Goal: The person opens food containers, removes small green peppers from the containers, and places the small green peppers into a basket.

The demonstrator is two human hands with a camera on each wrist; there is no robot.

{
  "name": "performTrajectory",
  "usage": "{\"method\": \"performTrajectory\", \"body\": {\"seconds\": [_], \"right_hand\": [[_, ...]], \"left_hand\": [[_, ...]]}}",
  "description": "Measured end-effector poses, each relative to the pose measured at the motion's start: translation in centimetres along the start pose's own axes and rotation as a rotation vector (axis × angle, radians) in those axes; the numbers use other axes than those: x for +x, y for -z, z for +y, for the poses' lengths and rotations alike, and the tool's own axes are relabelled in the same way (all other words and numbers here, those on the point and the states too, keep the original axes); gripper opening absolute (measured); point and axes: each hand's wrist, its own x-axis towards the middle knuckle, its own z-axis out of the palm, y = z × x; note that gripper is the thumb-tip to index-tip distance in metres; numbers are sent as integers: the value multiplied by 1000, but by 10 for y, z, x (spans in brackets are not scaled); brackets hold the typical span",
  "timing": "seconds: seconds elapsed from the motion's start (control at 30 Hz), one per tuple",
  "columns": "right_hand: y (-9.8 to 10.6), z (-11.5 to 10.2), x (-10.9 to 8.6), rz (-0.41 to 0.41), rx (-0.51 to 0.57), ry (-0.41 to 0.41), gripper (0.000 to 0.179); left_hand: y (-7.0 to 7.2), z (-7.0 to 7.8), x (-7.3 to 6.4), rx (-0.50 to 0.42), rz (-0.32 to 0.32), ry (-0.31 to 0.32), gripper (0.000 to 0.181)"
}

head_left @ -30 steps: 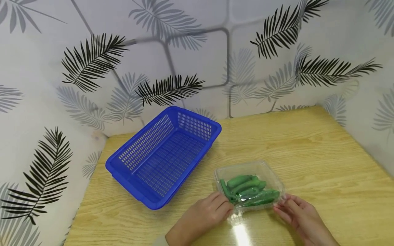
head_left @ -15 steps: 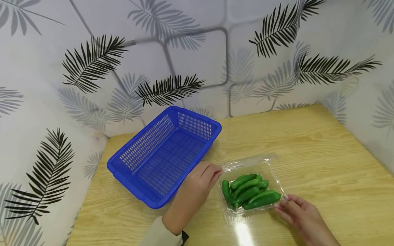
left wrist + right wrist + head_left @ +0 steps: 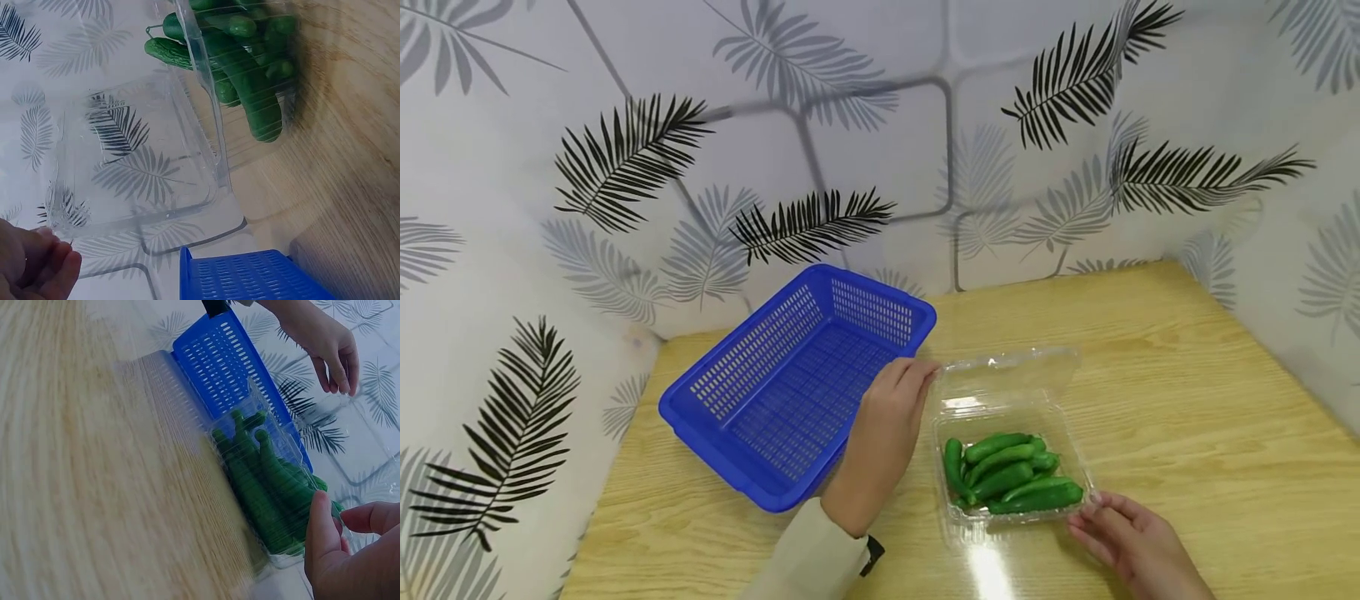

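Observation:
A clear plastic clamshell container [image 3: 1026, 410] stands on the table, holding several long green vegetables [image 3: 1037, 496] that look like small cucumbers. Its transparent lid [image 3: 1011, 371] is raised and tilted up at the back. My left hand [image 3: 880, 429] pinches the lid's left front corner between thumb and fingertips, as the left wrist view also shows. At the container's front right corner, my right hand [image 3: 1123, 533] pinches the rim of the base with thumb and index finger. In the right wrist view the vegetables [image 3: 262, 481] show through the clear side wall.
Left of the container, a blue perforated plastic basket [image 3: 808, 400] stands on the wooden table [image 3: 1172, 400], nothing visible inside it. My left forearm passes over the basket's near right side. Behind the table rises a leaf-patterned wall covering [image 3: 880, 150].
The lid, down over the vegetables a second ago, has swung up and back with my left hand, which has moved away from me. My right hand has kept its hold at the front right corner.

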Motion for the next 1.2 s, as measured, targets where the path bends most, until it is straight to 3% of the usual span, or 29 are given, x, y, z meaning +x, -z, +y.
{"method": "performTrajectory", "body": {"seconds": [0.13, 0.33, 0.63, 0.83, 0.97, 1.2], "right_hand": [[0, 1, -1, 17, 9, -18, 33], [0, 3, -2, 20, 36, -13, 29], [3, 3, -2, 5, 42, 1, 28], [4, 4, -2, 16, 48, 18, 24], [4, 4, -2, 22, 44, 26, 24], [5, 2, -2, 19, 50, 13, 24]], "left_hand": [[-8, -2, 3, 23, -22, 22, 22], [-19, -6, 4, 100, -140, 69, 42], [-34, -10, 2, 30, -264, 170, 61], [-46, -13, -1, -18, -298, 211, 66], [-54, -15, -6, -14, -331, 200, 66], [-64, -19, -16, 40, -458, 190, 56]]}}
